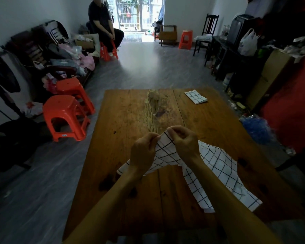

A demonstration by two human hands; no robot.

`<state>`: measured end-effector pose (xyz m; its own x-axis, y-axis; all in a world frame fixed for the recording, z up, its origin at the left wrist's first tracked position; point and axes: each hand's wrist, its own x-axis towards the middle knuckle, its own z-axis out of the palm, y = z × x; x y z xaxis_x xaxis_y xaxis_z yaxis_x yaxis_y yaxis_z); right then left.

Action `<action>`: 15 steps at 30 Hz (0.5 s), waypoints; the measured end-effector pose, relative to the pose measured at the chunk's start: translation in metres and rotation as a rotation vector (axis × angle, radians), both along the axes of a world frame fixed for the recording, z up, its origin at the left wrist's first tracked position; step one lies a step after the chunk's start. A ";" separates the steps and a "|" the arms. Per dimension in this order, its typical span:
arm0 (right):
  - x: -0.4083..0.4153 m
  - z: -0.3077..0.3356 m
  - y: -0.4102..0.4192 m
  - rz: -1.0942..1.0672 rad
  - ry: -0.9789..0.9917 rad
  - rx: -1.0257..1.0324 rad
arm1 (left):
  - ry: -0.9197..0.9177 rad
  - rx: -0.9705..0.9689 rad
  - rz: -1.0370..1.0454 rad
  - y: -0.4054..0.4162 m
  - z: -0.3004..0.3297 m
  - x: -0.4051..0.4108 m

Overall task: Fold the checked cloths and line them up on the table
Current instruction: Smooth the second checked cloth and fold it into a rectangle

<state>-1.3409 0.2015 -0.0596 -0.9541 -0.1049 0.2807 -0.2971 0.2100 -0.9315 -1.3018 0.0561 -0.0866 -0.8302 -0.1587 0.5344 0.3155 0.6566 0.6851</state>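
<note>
**Both hands pinching one corner of the open cloth**

My left hand and right hand are close together above the near half of the brown wooden table. Both are closed in a pinch on the same raised corner of the unfolded white cloth with thin black checks. Left thumb and fingertips grip the edge from the left, right fingers grip just beside them from the right. The corner peaks between the two hands.

The rest of that cloth hangs and drapes down from the pinch. One flap trails left under my left wrist and touches the tabletop. The larger part spreads right and toward me, lying rumpled on the table near its right edge.

A second white checked cloth, folded into a small flat rectangle, sits at the far right corner of the table, well apart from the one I hold.

Off the table, left: two orange plastic stools, one behind the other on the grey floor. Further back a seated person is on another orange stool.
</note>
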 end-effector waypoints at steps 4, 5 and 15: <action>-0.009 0.001 0.007 -0.032 0.050 0.049 | -0.053 0.035 -0.039 -0.004 -0.010 0.004; -0.011 0.002 0.009 -0.020 0.060 0.079 | -0.066 0.045 -0.047 -0.004 -0.012 0.005; -0.018 0.016 0.017 -0.071 0.214 0.100 | -0.050 0.025 -0.014 -0.014 -0.025 0.005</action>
